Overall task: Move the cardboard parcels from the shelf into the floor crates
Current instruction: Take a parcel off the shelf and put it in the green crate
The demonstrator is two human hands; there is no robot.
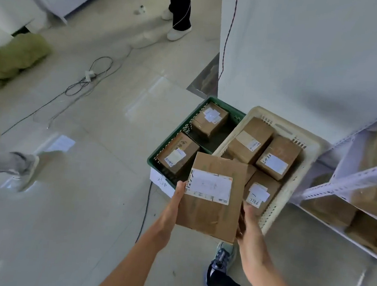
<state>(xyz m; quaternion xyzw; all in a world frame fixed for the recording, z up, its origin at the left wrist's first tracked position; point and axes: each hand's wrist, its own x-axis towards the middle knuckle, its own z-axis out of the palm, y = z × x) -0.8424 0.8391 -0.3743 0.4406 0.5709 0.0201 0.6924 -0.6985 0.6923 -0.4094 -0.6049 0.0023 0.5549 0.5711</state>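
Both arms reach out. My left hand (177, 198) and right hand (248, 219) grip the sides of the big parcel (210, 217), over the white crate's (274, 209) near edge.

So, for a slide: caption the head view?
Left hand and right hand hold a parcel over green crate and cream crate.

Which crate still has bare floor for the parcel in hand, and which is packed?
The green crate has a bare dark strip between its near parcel, its far parcel and the cream crate. The cream crate is crowded: at least three parcels cover most of its floor. The held parcel looks wider than that strip.
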